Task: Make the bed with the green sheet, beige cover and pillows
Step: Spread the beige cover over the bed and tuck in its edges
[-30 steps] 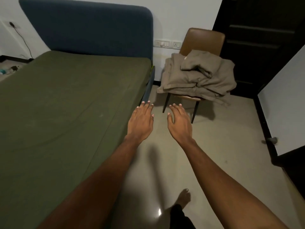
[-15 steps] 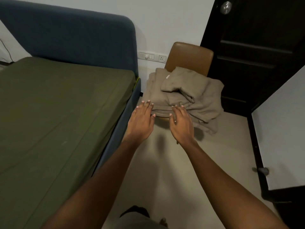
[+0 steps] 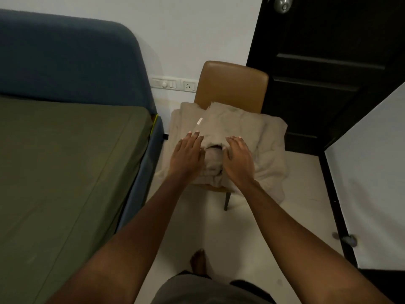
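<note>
Fingers (image 3: 193,139) of the left hand (image 3: 188,155) and right hand (image 3: 239,160) lie straight, slightly apart, on the folded beige cover (image 3: 240,125), gripping nothing. The cover is heaped on a brown chair (image 3: 232,84), just right of the bed (image 3: 136,194), which wears the green sheet (image 3: 65,161).

We take this for a bedroom in a home. Left of the left hand (image 3: 186,153) is a bed (image 3: 140,183) spread with a green sheet (image 3: 65,172), its padded blue headboard (image 3: 65,62) against a plain white wall (image 3: 186,29). Under both hands, left and right hand (image 3: 238,159) alike, a brown chair (image 3: 232,86) carries a folded beige cover (image 3: 236,123). Beyond the left hand: a switch panel (image 3: 164,84) and socket (image 3: 188,86), household type. Beyond the right hand and to its right is a dark panelled door (image 3: 328,62) with a metal knob (image 3: 282,3). Nearer than the hands: pale glossy floor (image 3: 274,227), a bare foot (image 3: 198,261) on it.
</note>
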